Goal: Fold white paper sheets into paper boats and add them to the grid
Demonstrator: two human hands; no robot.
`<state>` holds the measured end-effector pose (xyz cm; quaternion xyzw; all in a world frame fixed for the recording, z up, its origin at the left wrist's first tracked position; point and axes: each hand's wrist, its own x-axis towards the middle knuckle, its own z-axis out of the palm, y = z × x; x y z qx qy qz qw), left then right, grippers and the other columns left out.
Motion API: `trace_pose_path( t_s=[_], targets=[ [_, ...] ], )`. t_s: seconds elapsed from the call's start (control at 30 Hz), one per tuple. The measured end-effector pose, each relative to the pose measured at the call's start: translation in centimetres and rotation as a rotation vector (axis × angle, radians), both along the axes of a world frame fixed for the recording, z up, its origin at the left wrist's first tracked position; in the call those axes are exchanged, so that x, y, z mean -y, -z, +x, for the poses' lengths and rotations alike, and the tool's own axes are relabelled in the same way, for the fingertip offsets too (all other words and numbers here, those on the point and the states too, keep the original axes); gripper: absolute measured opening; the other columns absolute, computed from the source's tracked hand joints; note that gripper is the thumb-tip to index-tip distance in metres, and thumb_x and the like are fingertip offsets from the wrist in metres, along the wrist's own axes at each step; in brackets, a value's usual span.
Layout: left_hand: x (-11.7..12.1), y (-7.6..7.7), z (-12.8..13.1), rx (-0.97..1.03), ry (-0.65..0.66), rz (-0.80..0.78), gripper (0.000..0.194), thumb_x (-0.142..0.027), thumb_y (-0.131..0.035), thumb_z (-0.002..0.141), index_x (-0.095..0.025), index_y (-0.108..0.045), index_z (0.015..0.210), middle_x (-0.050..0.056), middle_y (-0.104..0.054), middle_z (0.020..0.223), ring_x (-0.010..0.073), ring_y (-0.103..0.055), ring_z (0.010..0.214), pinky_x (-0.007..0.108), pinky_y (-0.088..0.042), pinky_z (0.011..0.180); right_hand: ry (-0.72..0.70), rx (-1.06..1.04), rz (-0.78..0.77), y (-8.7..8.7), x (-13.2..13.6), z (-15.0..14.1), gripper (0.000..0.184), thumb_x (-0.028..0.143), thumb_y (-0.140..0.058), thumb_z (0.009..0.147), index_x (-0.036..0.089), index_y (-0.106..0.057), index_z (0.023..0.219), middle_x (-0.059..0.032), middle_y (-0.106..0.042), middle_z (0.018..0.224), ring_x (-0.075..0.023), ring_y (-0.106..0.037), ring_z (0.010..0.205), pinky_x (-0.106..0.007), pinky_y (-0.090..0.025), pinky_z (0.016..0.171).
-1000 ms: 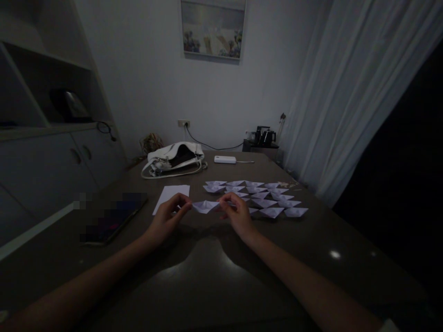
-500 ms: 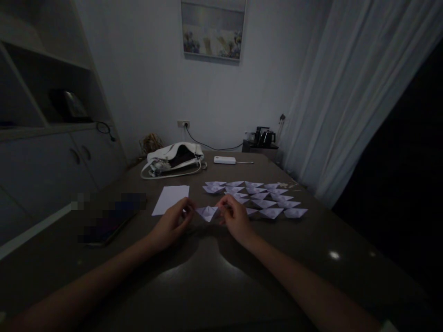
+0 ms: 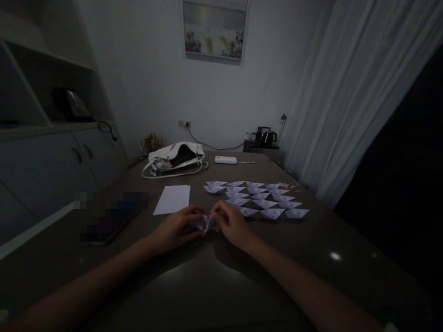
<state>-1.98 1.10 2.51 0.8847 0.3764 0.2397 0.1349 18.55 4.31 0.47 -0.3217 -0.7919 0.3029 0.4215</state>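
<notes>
A small folded white paper boat is pinched between both my hands just above the dark table. My left hand grips its left side and my right hand grips its right side, fingers closed around it so most of it is hidden. Beyond my right hand lie several finished paper boats in rows on the table. A flat white sheet of paper rests just past my left hand.
A dark phone lies at the left. A white handbag and a white power bank with a cable sit at the far edge. Cabinets stand left, a curtain right, a kettle on a side stand behind.
The paper boat was stretched wide between my hands; my hands have come together and lowered toward me, squeezing it into a small shape.
</notes>
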Motion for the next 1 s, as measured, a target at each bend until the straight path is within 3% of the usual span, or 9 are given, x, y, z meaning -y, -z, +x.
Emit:
trace_pose_path(
  t_s=[0.27, 0.47, 0.6, 0.7, 0.87, 1.0],
  targets=[
    [0.1, -0.3, 0.4, 0.197, -0.057, -0.160, 0.019, -0.035, -0.055, 0.088, -0.020, -0.063, 0.095, 0.008, -0.060, 0.113, 0.0224, -0.058, 0.100, 0.032, -0.046, 0.087, -0.049, -0.224, -0.231, 0.9, -0.8, -0.2, 0.009, 0.028, -0.048, 0.087, 0.020, -0.045, 0.082, -0.0008, -0.056, 0.081, -0.0116, -0.059, 0.054, -0.023, -0.051, 0.044],
    [-0.3, 0.4, 0.5, 0.395, -0.131, -0.434, 0.031, -0.047, -0.055, 0.085, -0.017, -0.061, 0.092, 0.002, -0.065, 0.078, 0.0181, -0.060, 0.072, 0.025, -0.047, 0.061, -0.062, -0.322, -0.383, 0.9, -1.1, -0.6, 0.012, 0.028, -0.048, 0.086, 0.020, -0.042, 0.080, -0.0015, -0.057, 0.086, -0.0113, -0.062, 0.053, -0.024, -0.053, 0.046],
    [-0.4, 0.5, 0.6, 0.422, -0.160, -0.495, 0.033, -0.049, -0.060, 0.080, -0.016, -0.062, 0.086, 0.000, -0.064, 0.073, 0.0161, -0.058, 0.065, 0.022, -0.043, 0.055, -0.081, -0.303, -0.342, 0.2, -0.5, -0.4, 0.012, 0.031, -0.050, 0.086, 0.021, -0.045, 0.084, -0.0010, -0.058, 0.084, -0.0121, -0.063, 0.057, -0.022, -0.052, 0.047],
    [-0.3, 0.5, 0.7, 0.395, -0.143, -0.521, 0.034, -0.049, -0.061, 0.079, -0.015, -0.063, 0.082, 0.000, -0.063, 0.068, 0.0155, -0.057, 0.062, 0.022, -0.042, 0.053, -0.124, -0.165, -0.253, -0.2, 0.0, -0.1, 0.017, 0.034, -0.058, 0.083, 0.020, -0.051, 0.091, -0.0011, -0.062, 0.083, -0.0118, -0.062, 0.056, -0.020, -0.049, 0.046],
    [-0.2, 0.5, 0.6, 0.382, -0.154, -0.551, 0.035, -0.049, -0.062, 0.077, -0.015, -0.065, 0.087, 0.000, -0.064, 0.069, 0.0155, -0.057, 0.061, 0.022, -0.042, 0.053, -0.197, 0.036, -0.230, 0.1, -0.2, 0.3, 0.027, 0.043, -0.065, 0.078, 0.016, -0.064, 0.080, -0.0002, -0.062, 0.067, -0.0107, -0.057, 0.053, -0.020, -0.045, 0.049],
    [0.0, 0.2, 0.3, 0.286, -0.155, -0.554, 0.033, -0.046, -0.064, 0.075, -0.015, -0.067, 0.083, 0.001, -0.065, 0.070, 0.0165, -0.059, 0.064, 0.023, -0.044, 0.056, -0.286, 0.131, -0.187, 0.1, -0.5, 0.6, 0.023, 0.039, -0.069, 0.075, 0.016, -0.069, 0.074, 0.0010, -0.062, 0.064, -0.0101, -0.054, 0.055, -0.019, -0.039, 0.051]
  ],
)
